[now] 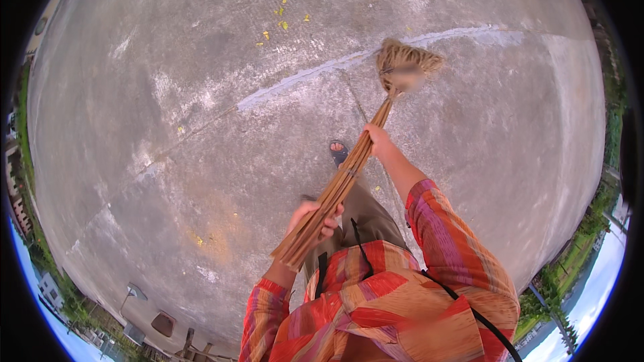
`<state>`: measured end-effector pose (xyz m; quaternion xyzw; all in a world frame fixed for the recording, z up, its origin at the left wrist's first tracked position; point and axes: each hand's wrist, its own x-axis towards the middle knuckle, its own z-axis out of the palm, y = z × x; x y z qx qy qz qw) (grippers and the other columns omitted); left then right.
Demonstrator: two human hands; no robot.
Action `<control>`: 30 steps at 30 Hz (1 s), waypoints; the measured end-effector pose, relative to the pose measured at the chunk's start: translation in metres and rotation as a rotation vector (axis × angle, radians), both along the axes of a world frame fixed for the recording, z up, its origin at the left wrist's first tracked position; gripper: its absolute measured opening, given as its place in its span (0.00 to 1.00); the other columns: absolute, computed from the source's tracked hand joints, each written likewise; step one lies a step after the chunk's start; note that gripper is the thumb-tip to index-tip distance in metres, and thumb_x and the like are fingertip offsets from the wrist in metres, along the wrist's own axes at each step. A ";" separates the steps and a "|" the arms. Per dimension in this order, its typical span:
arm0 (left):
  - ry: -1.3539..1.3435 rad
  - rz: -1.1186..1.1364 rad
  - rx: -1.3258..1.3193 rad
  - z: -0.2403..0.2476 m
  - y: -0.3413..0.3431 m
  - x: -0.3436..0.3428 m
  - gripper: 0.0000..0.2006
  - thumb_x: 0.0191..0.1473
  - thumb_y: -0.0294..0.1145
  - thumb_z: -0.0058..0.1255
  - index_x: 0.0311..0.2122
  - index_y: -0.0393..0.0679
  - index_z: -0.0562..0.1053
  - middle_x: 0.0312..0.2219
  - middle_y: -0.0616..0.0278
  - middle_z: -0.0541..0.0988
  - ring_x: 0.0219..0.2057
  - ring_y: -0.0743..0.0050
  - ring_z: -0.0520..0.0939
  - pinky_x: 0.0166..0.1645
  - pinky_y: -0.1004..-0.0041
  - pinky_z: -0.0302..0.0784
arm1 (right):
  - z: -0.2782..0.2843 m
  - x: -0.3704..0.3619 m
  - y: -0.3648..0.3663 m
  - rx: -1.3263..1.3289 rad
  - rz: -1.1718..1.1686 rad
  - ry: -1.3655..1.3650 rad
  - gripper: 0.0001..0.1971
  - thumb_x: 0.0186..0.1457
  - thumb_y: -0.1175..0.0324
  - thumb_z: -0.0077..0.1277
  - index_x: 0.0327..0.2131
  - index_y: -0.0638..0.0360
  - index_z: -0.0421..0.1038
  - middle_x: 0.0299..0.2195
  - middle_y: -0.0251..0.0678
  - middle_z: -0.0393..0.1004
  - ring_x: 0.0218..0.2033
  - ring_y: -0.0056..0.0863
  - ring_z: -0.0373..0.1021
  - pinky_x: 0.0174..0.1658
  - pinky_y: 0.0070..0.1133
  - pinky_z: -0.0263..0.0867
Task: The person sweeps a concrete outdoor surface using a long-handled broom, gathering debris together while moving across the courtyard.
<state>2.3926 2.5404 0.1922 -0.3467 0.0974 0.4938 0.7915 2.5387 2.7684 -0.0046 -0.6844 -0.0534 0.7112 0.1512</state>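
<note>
A long broom (pixel 351 166) with a bundled brown stalk handle slants across the middle, from near my waist up to the far right. Its pale straw head (pixel 400 60) fans out over the concrete, beside a light grey seam. My left hand (pixel 315 218) is wrapped round the thick near end of the handle. Farther up, just below the straw head, my right hand (pixel 378 139) grips the stalks. Part of the straw head looks smeared, and I cannot tell whether it touches the ground.
Several small yellow leaves (pixel 284 25) lie on the concrete floor (pixel 221 40) at the far side. My sandaled foot (pixel 338 152) shows beside the handle. A light grey repair strip (pixel 302 75) crosses the floor. A shovel-like tool (pixel 136 291) and a dark-mouthed object (pixel 162 324) appear at the lower left.
</note>
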 end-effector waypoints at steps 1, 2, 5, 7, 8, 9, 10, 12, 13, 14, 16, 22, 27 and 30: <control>-0.045 0.052 -0.036 0.007 -0.024 0.002 0.26 0.46 0.33 0.42 0.50 0.34 0.53 0.38 0.58 0.64 0.25 0.78 0.68 0.27 0.80 0.69 | 0.008 -0.013 -0.021 -0.006 0.001 0.009 0.03 0.44 0.75 0.46 0.24 0.63 0.63 0.18 0.38 0.65 0.20 0.32 0.66 0.22 0.31 0.65; -0.075 0.102 -0.062 0.015 -0.047 0.007 0.27 0.46 0.33 0.43 0.51 0.35 0.53 0.39 0.58 0.64 0.26 0.77 0.68 0.27 0.79 0.69 | 0.015 -0.023 -0.045 -0.010 -0.006 0.013 0.05 0.43 0.78 0.47 0.26 0.66 0.63 0.20 0.41 0.65 0.20 0.34 0.67 0.21 0.31 0.65; -0.138 0.274 -0.110 0.046 -0.119 0.008 0.28 0.46 0.33 0.44 0.51 0.36 0.52 0.40 0.59 0.63 0.27 0.74 0.68 0.29 0.76 0.70 | 0.031 -0.064 -0.123 0.013 0.097 -0.043 0.05 0.43 0.77 0.48 0.27 0.67 0.64 0.21 0.42 0.66 0.18 0.35 0.66 0.20 0.31 0.64; -0.107 0.313 -0.155 0.071 -0.168 0.006 0.28 0.45 0.34 0.44 0.51 0.36 0.53 0.41 0.59 0.64 0.26 0.75 0.67 0.28 0.76 0.69 | 0.041 -0.087 -0.178 -0.056 0.124 -0.009 0.10 0.41 0.76 0.50 0.29 0.72 0.64 0.21 0.44 0.66 0.19 0.36 0.67 0.20 0.30 0.64; -0.096 0.347 -0.183 0.085 -0.192 0.005 0.29 0.44 0.34 0.45 0.52 0.37 0.52 0.41 0.59 0.64 0.25 0.74 0.67 0.27 0.75 0.68 | 0.046 -0.100 -0.207 -0.089 0.191 -0.040 0.10 0.40 0.76 0.51 0.29 0.72 0.65 0.22 0.44 0.67 0.20 0.36 0.67 0.20 0.29 0.64; -0.087 0.380 -0.213 0.102 -0.216 0.007 0.30 0.44 0.34 0.45 0.52 0.37 0.51 0.40 0.59 0.63 0.25 0.74 0.67 0.26 0.75 0.68 | 0.040 -0.110 -0.240 -0.114 0.253 0.024 0.10 0.42 0.75 0.52 0.29 0.67 0.64 0.22 0.41 0.66 0.21 0.35 0.67 0.22 0.32 0.65; -0.063 0.360 -0.229 0.116 -0.246 0.008 0.31 0.42 0.34 0.46 0.52 0.38 0.51 0.40 0.60 0.63 0.25 0.73 0.67 0.26 0.74 0.67 | 0.050 -0.120 -0.273 -0.143 0.223 0.080 0.10 0.42 0.75 0.52 0.30 0.67 0.64 0.22 0.41 0.66 0.21 0.34 0.67 0.22 0.31 0.65; -0.016 0.322 -0.258 0.145 -0.299 0.013 0.32 0.40 0.35 0.47 0.52 0.38 0.52 0.39 0.60 0.64 0.24 0.73 0.67 0.24 0.74 0.66 | 0.104 -0.133 -0.317 -0.227 0.288 0.134 0.10 0.43 0.74 0.51 0.30 0.66 0.64 0.21 0.39 0.66 0.21 0.31 0.67 0.23 0.30 0.66; 0.109 0.254 -0.273 0.161 -0.309 0.018 0.32 0.39 0.35 0.48 0.51 0.38 0.52 0.38 0.60 0.64 0.24 0.73 0.67 0.24 0.74 0.66 | 0.120 -0.131 -0.336 -0.234 0.310 0.180 0.10 0.43 0.74 0.51 0.30 0.66 0.64 0.21 0.39 0.66 0.21 0.31 0.67 0.23 0.30 0.66; 0.233 0.184 -0.289 0.181 -0.313 0.025 0.33 0.38 0.35 0.49 0.51 0.39 0.53 0.37 0.60 0.64 0.23 0.73 0.67 0.23 0.74 0.65 | 0.132 -0.128 -0.351 -0.242 0.329 0.223 0.09 0.43 0.74 0.51 0.30 0.65 0.64 0.21 0.38 0.66 0.21 0.31 0.67 0.23 0.30 0.66; 0.358 0.113 -0.294 0.198 -0.325 0.038 0.33 0.36 0.36 0.50 0.50 0.39 0.53 0.36 0.60 0.64 0.22 0.73 0.67 0.22 0.75 0.64 | 0.148 -0.120 -0.367 -0.249 0.359 0.273 0.10 0.43 0.73 0.51 0.30 0.64 0.63 0.21 0.38 0.66 0.21 0.31 0.67 0.24 0.29 0.66; 0.298 0.011 -0.178 0.175 -0.317 0.032 0.31 0.37 0.36 0.48 0.49 0.39 0.55 0.30 0.61 0.62 0.20 0.75 0.66 0.18 0.77 0.64 | 0.181 -0.078 -0.303 -0.168 0.297 0.320 0.10 0.43 0.73 0.51 0.30 0.64 0.62 0.23 0.38 0.66 0.24 0.30 0.67 0.26 0.28 0.66; 0.085 0.056 0.025 0.103 -0.183 0.024 0.29 0.40 0.37 0.45 0.49 0.39 0.55 0.29 0.62 0.62 0.20 0.80 0.65 0.19 0.82 0.63 | 0.172 -0.033 -0.149 0.089 0.253 0.132 0.08 0.43 0.73 0.49 0.28 0.63 0.63 0.22 0.37 0.66 0.24 0.30 0.66 0.29 0.28 0.67; 0.008 0.051 0.074 0.076 -0.080 0.015 0.27 0.42 0.34 0.43 0.50 0.39 0.53 0.30 0.62 0.62 0.20 0.81 0.65 0.19 0.81 0.64 | 0.119 -0.007 -0.052 0.112 0.199 0.052 0.08 0.43 0.74 0.49 0.28 0.64 0.62 0.22 0.38 0.65 0.24 0.31 0.66 0.29 0.30 0.67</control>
